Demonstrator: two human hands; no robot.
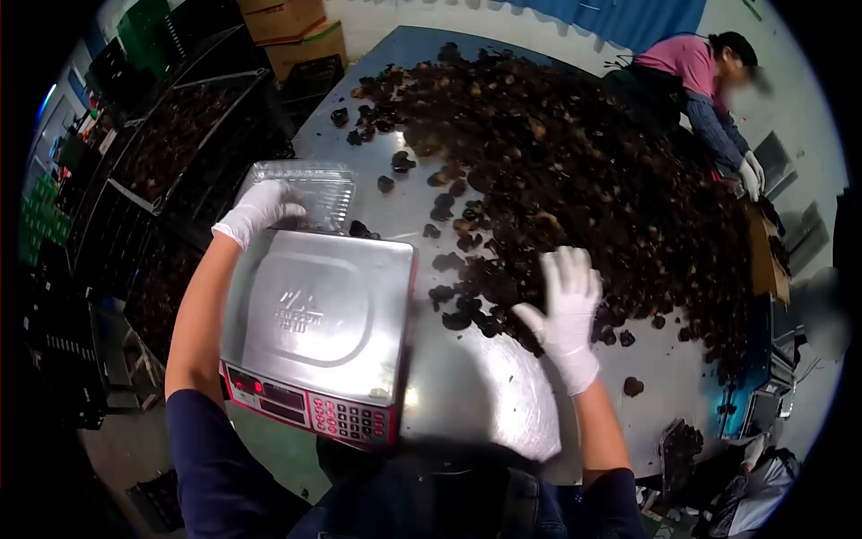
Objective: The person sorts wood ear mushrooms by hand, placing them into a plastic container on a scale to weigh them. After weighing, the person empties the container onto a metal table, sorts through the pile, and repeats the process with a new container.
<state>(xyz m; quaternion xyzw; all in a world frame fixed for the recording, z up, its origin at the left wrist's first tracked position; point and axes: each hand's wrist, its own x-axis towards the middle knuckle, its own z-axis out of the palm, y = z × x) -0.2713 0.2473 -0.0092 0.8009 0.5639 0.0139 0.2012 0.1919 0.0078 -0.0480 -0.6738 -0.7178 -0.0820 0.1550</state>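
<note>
My left hand, in a white glove, is closed on the near-left edge of a clear plastic tray behind the scale. A metal-topped weighing scale with a red keypad and a lit display stands in front of me. My right hand, gloved too, has its fingers spread above the near edge of a big heap of dark, curled pieces that look like wood ear mushrooms. Nothing shows in that hand. A few loose pieces lie between the heap and the scale.
A metal table carries the heap and the scale. Black crates of similar dark pieces are stacked on the left, with cardboard boxes behind. Another person in white gloves leans over the table's far right side, near a cardboard box.
</note>
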